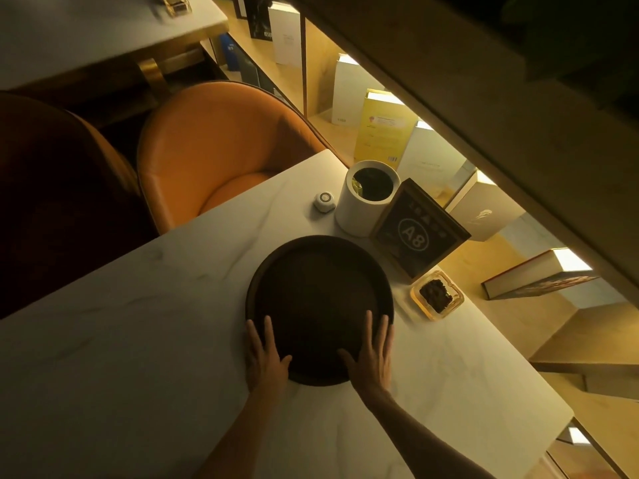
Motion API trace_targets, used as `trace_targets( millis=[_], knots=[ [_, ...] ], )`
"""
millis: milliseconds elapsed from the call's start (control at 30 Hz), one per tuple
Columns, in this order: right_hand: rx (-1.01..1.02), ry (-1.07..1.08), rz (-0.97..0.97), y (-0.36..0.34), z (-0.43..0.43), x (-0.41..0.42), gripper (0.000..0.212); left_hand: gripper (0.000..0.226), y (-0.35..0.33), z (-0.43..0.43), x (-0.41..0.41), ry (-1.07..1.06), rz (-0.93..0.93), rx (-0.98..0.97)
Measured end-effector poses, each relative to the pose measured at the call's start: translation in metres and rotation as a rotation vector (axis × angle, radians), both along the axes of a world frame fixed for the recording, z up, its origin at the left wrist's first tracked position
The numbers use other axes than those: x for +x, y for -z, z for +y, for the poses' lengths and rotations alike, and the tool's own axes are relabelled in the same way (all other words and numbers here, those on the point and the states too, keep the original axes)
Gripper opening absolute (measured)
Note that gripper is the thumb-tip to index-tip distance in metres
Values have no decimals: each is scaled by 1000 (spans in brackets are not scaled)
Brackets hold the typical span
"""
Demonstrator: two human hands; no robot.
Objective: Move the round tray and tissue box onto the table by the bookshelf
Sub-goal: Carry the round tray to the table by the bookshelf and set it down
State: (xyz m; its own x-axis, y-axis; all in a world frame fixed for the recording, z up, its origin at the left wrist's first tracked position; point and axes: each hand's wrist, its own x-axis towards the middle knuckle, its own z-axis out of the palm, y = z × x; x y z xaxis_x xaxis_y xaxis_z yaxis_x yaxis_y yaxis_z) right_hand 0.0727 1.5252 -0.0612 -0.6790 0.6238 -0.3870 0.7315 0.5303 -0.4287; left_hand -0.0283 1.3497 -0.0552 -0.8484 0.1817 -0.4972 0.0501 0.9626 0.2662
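— Tray [320, 305]? 
— Centre frame, flat on bench [121, 357] beside bookshelf [397, 108]. 
— Hands? 
— Left [264, 354], right [371, 354]: apart, splayed flat over near rim, steadying, not gripping. 
— Tissue box? 
— Not in view.

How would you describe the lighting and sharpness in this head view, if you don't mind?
Head view: dim, warm yellow light; the brightest part is the lit bookshelf, the chairs at left fall into shadow. The round tray reads almost black, with both hands on its near rim. The far table at top left is blurred; wide-angle tilt bends straight edges.
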Motion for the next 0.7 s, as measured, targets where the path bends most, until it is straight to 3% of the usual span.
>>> trace_targets(
  millis=[133, 267, 367, 700],
  knots=[
    [-173, 480, 115, -3, 8, 5, 85, 91, -3, -6, 9, -394, -53, 167],
    [-411, 782, 165, 1, 13, 11, 38, 54, 4, -12, 5, -596, -91, 191],
    [-445, 781, 143, 4, 15, 14, 26, 38, 6, -12, 3, -650, -201, 286],
    [-412, 547, 143, 1, 21, 24, 19, 49, 10, -18, -1, -582, -280, 235]
  ],
)
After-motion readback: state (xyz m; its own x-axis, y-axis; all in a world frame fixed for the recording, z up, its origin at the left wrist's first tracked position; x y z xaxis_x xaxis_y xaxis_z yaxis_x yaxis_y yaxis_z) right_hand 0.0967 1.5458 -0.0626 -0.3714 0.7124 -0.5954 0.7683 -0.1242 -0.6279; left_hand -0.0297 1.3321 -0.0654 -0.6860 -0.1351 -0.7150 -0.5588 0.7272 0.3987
